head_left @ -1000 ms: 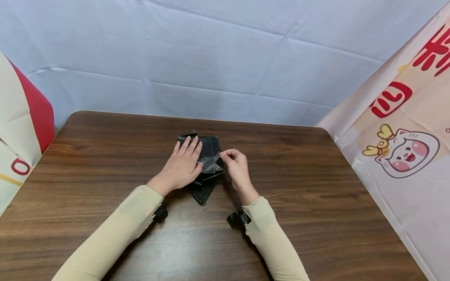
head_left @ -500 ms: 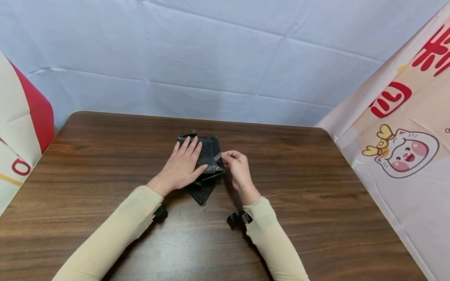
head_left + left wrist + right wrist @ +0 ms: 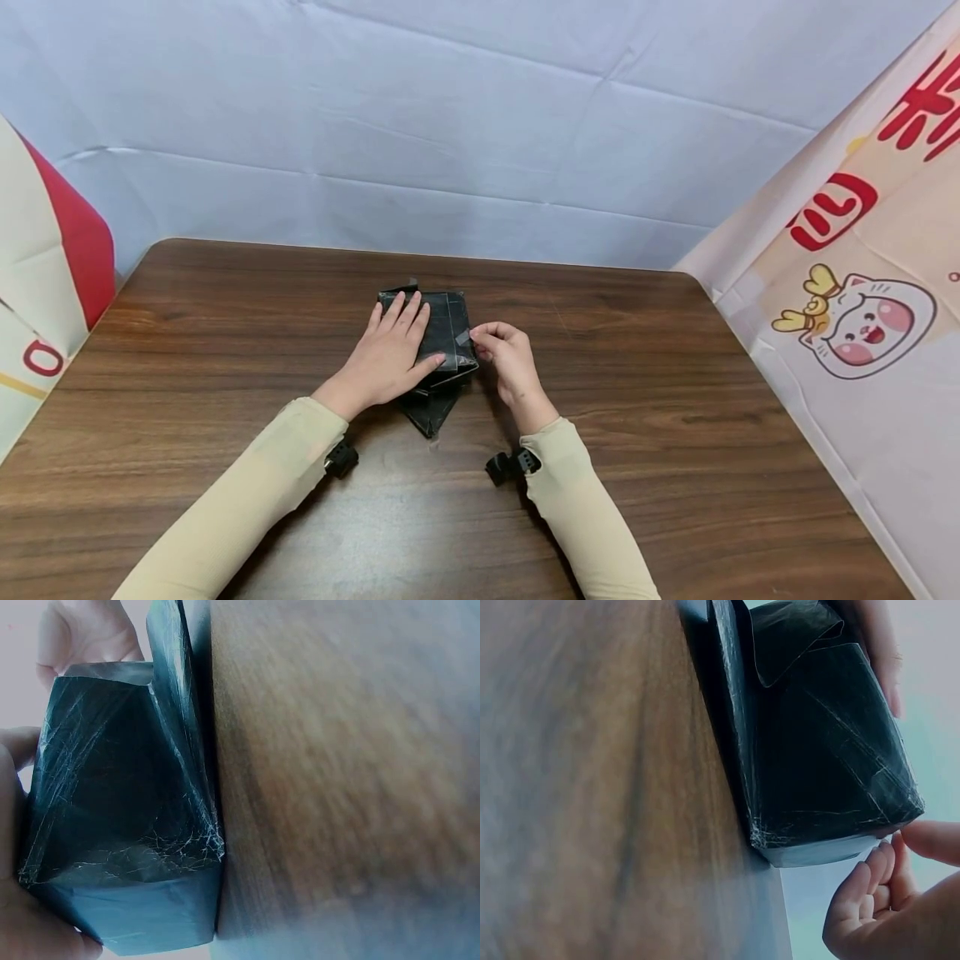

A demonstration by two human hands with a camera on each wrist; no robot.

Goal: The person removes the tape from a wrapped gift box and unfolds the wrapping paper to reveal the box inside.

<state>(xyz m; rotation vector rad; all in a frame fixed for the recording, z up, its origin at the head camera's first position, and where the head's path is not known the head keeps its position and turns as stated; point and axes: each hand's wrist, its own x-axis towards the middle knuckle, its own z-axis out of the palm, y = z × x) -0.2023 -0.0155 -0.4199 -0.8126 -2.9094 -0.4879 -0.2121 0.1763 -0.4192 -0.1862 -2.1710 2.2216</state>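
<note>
A box wrapped in creased black paper [image 3: 441,312] lies on the brown table, its dark triangular flap [image 3: 430,412] pointing toward the person. My left hand [image 3: 388,348] rests flat on the top, fingers spread. At the right edge, my right hand [image 3: 510,360] pinches the end of a short greyish strip of tape [image 3: 462,338] between thumb and forefinger. The strip lies across the top beside that edge. In the left wrist view, the black box [image 3: 112,787] shows its scuffed side. In the right wrist view, my right fingers [image 3: 874,881] are curled beside the box's corner.
The wood-grain table [image 3: 675,433] extends around the box on all sides. A pale cloth backdrop [image 3: 465,125] hangs behind it, with a printed banner [image 3: 862,325] on the right. Each wrist carries a small black camera, one [image 3: 341,459] on the left.
My right hand has shifted slightly toward the person, and the tape strip has come down flatter on the box top. My left thumb has spread outward to the right; that palm stays put.
</note>
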